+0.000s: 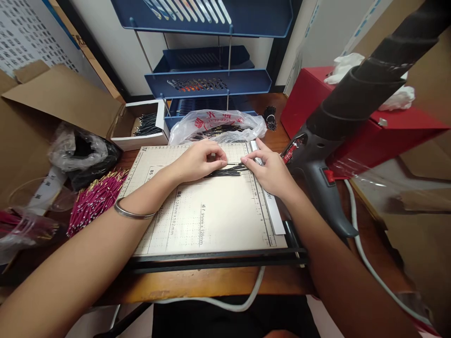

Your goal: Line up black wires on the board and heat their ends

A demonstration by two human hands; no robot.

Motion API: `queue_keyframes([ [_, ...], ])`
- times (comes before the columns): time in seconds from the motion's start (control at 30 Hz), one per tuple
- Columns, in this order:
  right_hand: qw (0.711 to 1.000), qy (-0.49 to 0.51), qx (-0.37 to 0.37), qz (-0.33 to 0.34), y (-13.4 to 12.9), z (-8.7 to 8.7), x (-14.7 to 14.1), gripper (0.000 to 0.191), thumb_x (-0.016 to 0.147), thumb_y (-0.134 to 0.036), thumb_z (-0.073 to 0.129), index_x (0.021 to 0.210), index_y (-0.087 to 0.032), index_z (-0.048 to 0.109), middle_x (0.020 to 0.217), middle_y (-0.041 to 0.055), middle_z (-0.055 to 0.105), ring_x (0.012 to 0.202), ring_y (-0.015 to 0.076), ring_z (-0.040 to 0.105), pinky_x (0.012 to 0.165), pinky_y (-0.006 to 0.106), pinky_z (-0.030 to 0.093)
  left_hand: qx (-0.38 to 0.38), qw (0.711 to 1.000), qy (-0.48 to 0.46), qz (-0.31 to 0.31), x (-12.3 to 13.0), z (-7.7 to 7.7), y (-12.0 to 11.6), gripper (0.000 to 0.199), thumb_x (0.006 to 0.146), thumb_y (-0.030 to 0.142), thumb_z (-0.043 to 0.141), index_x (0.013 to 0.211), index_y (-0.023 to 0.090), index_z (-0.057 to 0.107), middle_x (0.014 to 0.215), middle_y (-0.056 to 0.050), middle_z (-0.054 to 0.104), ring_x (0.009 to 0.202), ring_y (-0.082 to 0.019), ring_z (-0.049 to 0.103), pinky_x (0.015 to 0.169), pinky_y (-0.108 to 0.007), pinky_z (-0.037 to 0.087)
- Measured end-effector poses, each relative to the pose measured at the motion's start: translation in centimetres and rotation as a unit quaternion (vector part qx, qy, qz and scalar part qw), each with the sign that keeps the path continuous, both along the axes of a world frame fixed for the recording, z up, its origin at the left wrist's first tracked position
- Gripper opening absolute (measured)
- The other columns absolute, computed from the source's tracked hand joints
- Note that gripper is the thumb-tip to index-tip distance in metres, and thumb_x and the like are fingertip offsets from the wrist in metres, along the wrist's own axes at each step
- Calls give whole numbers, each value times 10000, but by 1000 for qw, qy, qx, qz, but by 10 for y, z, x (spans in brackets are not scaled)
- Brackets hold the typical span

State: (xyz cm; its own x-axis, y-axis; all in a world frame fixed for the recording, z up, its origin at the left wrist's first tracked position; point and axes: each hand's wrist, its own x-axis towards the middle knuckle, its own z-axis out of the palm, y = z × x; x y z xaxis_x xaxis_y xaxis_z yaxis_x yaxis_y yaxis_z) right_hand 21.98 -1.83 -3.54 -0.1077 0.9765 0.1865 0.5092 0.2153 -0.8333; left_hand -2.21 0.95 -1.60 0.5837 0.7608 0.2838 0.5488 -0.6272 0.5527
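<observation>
My left hand (202, 162) is closed in a pinch over a paper cutter board (190, 211) printed with grid lines. Facing it, my right hand (269, 171) pinches too, beside the board's white ruler strip (273, 213). A thin black wire seems to run between the two sets of fingertips; its ends are hidden by the fingers. Just below lies a small bundle of thin black wires (227, 173) on the board, its right ends close to the right fingers.
Purple wires with gold ends (97, 199) lie left of the board. Behind are a white box (141, 138) of black wires, a clear plastic bag (218, 124) and a blue rack (207, 82). A heat gun (317, 155) and a red box (310, 94) stand at right.
</observation>
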Motion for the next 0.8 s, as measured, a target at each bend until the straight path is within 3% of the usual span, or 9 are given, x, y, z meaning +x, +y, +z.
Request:
queue_keyframes([
  [0.23,1000,8,-3,-11,1,-4,1,34,875,-217,746,844,-221,731,1650,167,604,1681,352,405,1368,600,321,-1,1000,-10,6,0,-2,1,173,955,323,707,888,187,789,880,-48,781,852,-199,657,836,-335,478],
  [0.43,1000,16,-16,-8,2,-6,1,77,897,-265,753,837,-216,755,1675,188,568,1685,328,399,1380,541,329,0,1000,-6,8,0,-3,1,165,958,317,703,891,192,787,887,-44,784,857,-194,657,835,-329,476],
  [0.63,1000,22,-5,-2,3,-9,2,174,925,-356,744,810,-228,770,1596,149,658,1670,356,428,1374,569,332,0,1000,-4,8,1,-2,1,176,956,331,704,900,192,796,889,-45,781,847,-190,652,839,-332,475],
  [0.8,1000,21,0,2,4,-10,3,188,932,-367,743,825,-221,792,1646,163,608,1687,335,399,1360,534,357,3,1000,-10,6,1,-3,1,193,950,348,703,897,192,802,876,-48,778,839,-192,642,831,-335,467],
])
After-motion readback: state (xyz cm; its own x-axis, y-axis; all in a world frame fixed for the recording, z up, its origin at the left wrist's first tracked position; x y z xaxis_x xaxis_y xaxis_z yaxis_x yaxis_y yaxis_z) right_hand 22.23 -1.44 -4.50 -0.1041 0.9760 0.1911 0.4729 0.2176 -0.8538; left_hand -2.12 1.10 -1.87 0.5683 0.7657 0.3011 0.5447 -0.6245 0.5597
